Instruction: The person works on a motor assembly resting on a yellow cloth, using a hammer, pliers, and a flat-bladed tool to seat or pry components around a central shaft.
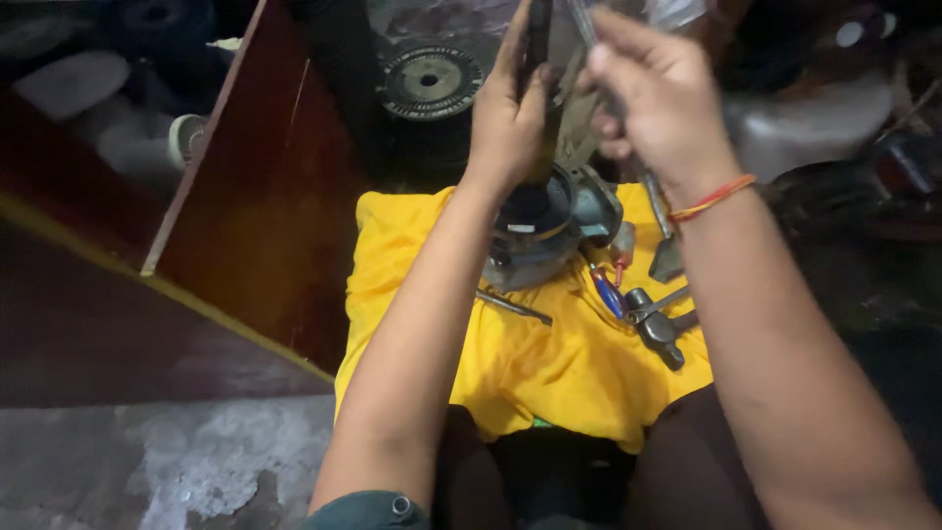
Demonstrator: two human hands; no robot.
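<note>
From where I stand, the person sits low with a yellow cloth [530,363] spread over the lap and both arms raised in front. The left hand [510,118] is closed around a dark, slim tool handle [537,39] that stands nearly upright, its lower end going down into a grey motor housing [540,231]. That housing, round and metal, rests on the far part of the cloth, just under the two hands. The right hand [657,98], with an orange thread band [714,197] at the wrist, is curled shut on a thin metal rod [582,20] that slants up out of the top edge; what the rod meets below is hidden by the fingers.

Loose tools lie on the cloth to the right of the housing: a hammer [655,329] with a dark head, a screwdriver with a blue and red grip [608,292], and a flat metal scraper [667,257]. A bare steel pin [514,306] lies just left of them, near the housing's base. Beyond the cloth, a dark grooved disc [430,80] sits on the floor, and a reddish-brown wooden board [250,196] leans at the left
</note>
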